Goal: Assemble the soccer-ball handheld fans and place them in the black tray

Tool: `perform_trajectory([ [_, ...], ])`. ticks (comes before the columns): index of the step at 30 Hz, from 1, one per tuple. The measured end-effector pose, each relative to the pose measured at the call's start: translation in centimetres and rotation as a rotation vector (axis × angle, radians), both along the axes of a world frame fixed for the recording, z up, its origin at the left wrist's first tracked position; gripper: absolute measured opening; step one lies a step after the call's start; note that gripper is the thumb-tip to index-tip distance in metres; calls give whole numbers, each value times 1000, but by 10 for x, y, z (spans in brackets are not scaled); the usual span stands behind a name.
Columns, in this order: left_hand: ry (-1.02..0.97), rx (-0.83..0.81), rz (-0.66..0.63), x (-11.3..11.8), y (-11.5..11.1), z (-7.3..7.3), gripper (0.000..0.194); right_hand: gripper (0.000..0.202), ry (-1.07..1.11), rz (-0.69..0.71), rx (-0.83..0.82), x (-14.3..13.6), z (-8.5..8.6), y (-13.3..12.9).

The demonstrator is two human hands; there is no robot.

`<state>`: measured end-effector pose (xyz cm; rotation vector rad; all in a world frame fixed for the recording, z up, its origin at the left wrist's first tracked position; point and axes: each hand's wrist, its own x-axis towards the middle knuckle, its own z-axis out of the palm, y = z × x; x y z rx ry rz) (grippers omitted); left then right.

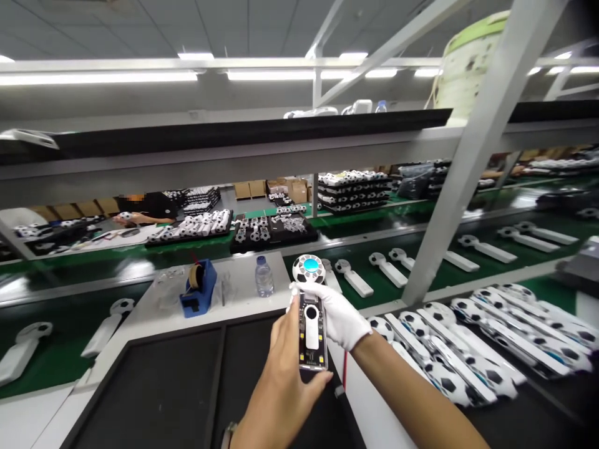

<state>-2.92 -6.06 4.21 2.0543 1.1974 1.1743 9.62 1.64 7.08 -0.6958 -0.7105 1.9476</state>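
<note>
Workbench (243,284), 2 hands (281,380) holding device (303,324) lengthwise, football-end (309,268) away

head: worn on head | faces forward-down | near left hand (283,374), right hand (344,315)

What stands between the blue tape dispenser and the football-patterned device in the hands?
A capped clear bottle stands between the tape dispenser and the device, with some clear plastic beside the dispenser, as the head view shows.

Bright tube lights (98,78) run beneath a grey panelled ceiling (253,31).
</note>
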Motion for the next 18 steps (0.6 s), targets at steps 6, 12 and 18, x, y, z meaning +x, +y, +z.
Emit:
perform_trajectory([
  [6,-45,-10,21,-5,-6,1,100,11,23,11,-5,-4,9,-4],
  [12,-160,-52,49,-4,-9,3,103,10,6,83,43,-2,11,-5],
  [18,-635,-526,-219,12,7,8,47,27,6,15,25,1,17,-7],
])
